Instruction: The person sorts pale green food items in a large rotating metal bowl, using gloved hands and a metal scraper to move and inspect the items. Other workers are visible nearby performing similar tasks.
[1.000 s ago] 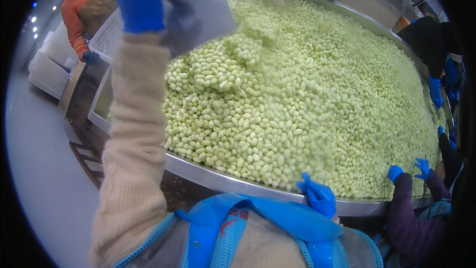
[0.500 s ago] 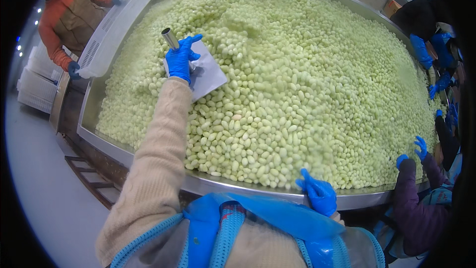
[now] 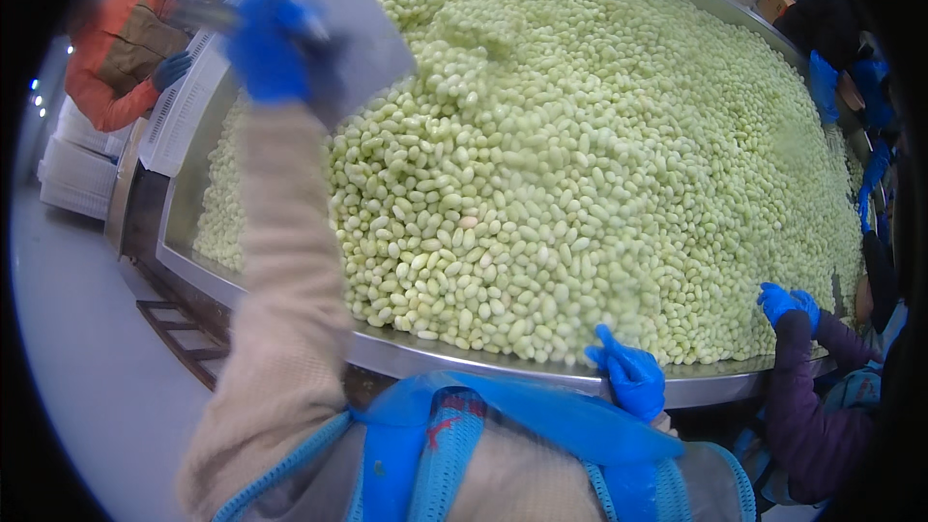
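My left hand [image 3: 269,43], in a blue glove and blurred by motion, is closed on a metal scraper with a tube handle and a broad flat plate [image 3: 365,24]. The tool is held up over the far left part of a heap of pale green, oval, grape-like pieces [image 3: 541,184]. By the near edge, my gloved right hand [image 3: 633,377] rests at the metal rim with finger and thumb apart. It appears to hold nothing, and the nearest pieces lie just beyond its fingertips.
A large metal table with a raised rim [image 3: 715,389] bears the heap. At the left, a person in orange [image 3: 111,58] stands behind a white plastic crate [image 3: 179,106]. More white crates [image 3: 77,169] are stacked behind. On the right, another person's gloved hands [image 3: 788,302] reach over the pieces.
My left hand has lifted the scraper up and to the left, off the heap. The white crate at the left has shifted. The neighbour's hands at right have come together. My right hand hardly moved.
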The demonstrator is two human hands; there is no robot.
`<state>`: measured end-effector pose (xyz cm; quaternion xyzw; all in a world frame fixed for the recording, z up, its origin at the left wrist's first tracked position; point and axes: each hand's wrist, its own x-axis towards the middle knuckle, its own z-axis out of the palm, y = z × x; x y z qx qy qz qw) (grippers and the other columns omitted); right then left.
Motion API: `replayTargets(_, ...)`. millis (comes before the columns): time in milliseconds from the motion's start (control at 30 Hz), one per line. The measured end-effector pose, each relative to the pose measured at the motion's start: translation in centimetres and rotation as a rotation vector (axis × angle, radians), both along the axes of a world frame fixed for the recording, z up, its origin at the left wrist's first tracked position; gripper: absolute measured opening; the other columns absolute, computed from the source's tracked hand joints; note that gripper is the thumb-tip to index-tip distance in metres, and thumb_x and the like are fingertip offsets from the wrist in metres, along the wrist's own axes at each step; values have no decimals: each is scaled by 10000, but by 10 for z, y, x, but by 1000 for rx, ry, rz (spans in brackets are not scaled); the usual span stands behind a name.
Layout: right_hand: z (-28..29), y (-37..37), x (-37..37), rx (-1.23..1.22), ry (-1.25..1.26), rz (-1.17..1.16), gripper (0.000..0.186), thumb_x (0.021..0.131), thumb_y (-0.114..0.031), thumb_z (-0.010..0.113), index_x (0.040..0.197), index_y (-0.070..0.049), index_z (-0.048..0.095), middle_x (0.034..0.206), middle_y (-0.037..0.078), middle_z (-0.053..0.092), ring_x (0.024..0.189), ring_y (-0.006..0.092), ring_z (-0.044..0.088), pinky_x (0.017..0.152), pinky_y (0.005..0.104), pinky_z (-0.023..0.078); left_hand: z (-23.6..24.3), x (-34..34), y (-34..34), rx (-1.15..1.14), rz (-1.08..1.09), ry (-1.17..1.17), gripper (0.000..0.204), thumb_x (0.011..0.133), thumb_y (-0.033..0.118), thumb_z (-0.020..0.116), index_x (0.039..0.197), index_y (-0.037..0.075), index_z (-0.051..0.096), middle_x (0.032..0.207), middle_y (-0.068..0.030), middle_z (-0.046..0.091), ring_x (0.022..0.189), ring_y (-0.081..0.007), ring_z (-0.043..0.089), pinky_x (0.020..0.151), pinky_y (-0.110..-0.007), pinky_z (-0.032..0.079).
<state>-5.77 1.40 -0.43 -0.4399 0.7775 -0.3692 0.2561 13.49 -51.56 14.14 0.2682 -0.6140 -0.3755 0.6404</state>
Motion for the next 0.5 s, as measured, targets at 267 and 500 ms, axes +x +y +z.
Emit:
replayTargets(267, 6, -5, 0, -20, -52, 32, 364, 929, -61, 633, 1288, -106, 670, 946, 43, 763, 812, 178, 707, 739, 292, 541, -131, -13, 75, 527, 18, -115, 245, 939, 159, 642, 1079, -15, 742, 647, -12, 593, 500, -90, 534, 499, -235, 501)
replayTargets(500, -1, -1, -4, -49, 57, 62, 377, 933, -64, 623, 1304, -117, 659, 965, 28, 765, 818, 175, 710, 740, 292, 547, 28, -14, 54, 9, -270, 105, 167, 990, 163, 575, 918, 24, 636, 622, 0, 475, 555, -122, 493, 707, -348, 560)
